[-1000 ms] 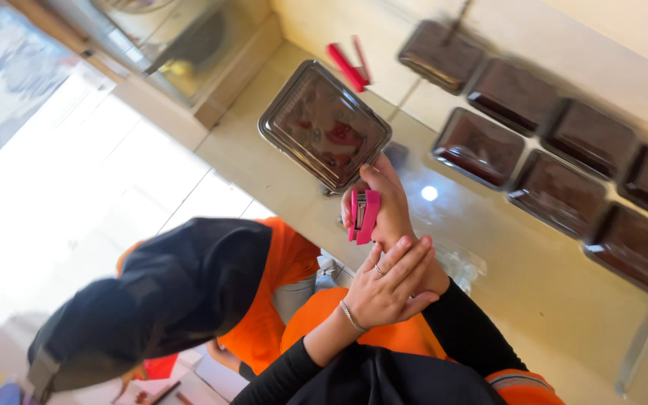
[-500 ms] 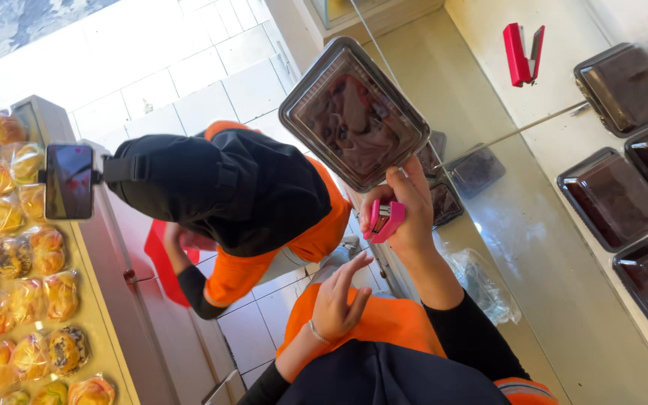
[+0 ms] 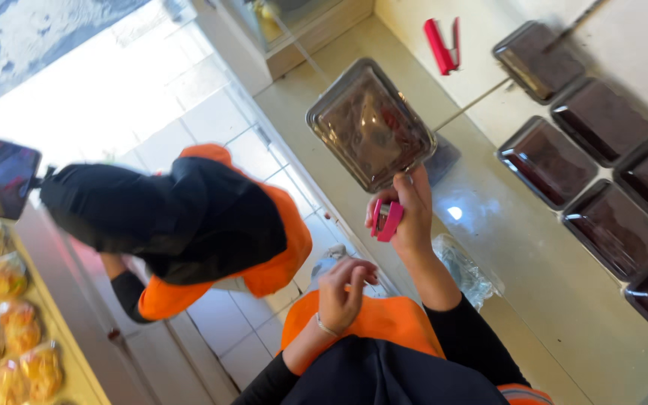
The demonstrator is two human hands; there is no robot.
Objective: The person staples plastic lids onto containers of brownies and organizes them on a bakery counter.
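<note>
My right hand (image 3: 406, 214) grips a small pink stapler (image 3: 386, 220) at the near corner of a clear lidded plastic container (image 3: 369, 124) with dark food and something red inside. The container hangs tilted over the edge of the beige counter (image 3: 511, 262). Whether it rests on the counter or is held up by the stapler, I cannot tell. My left hand (image 3: 343, 289) hovers lower down, over my orange apron, with a bracelet at the wrist. Its fingers are loosely curled and nothing shows in them.
Several lidded containers of dark food (image 3: 586, 180) lie in rows on the counter's right side. A red stapler (image 3: 440, 45) lies at the back, a crumpled clear bag (image 3: 463, 270) by my forearm. Another person in black and orange (image 3: 181, 217) bends over the tiled floor. A mounted phone (image 3: 5, 178) and wrapped yellow items (image 3: 1, 315) are at left.
My left hand has come off my right wrist and dropped toward my apron, its fingers curling. The view has swung, and the right hand stays on the pink stapler at the container.
</note>
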